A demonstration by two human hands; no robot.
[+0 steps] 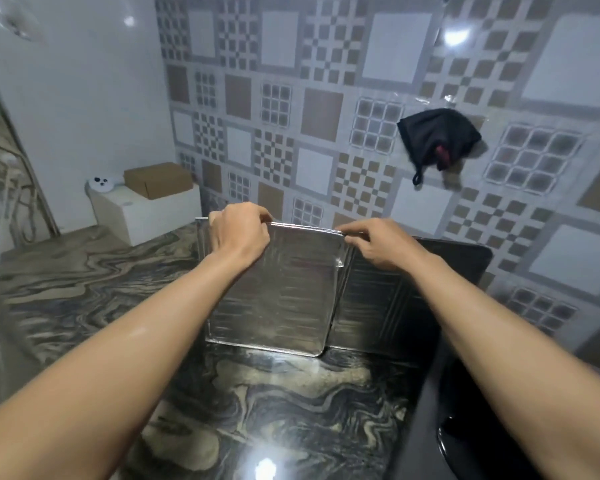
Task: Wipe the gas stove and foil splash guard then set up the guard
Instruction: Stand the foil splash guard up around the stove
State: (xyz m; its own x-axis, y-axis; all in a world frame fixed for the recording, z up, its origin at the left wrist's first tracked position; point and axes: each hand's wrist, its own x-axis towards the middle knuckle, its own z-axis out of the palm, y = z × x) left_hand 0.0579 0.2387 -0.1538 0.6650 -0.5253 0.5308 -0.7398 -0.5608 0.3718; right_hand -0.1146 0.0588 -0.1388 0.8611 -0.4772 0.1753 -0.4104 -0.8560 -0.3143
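The foil splash guard (284, 296) stands upright on the marbled counter, a shiny silver panel folded at an angle to a darker panel (388, 299) on its right. My left hand (238, 233) grips the top edge near the left corner. My right hand (381, 244) pinches the same top edge at the fold between the panels. The black gas stove (471, 410) shows at the lower right, partly cut off by the frame, with the guard's right panel at its far end.
A patterned tiled wall (326, 98) rises behind the guard. A black cloth (437, 140) hangs on it at the right. A white box (146, 213) with a cardboard box (158, 180) on top sits at the back left of the marbled counter (274, 403).
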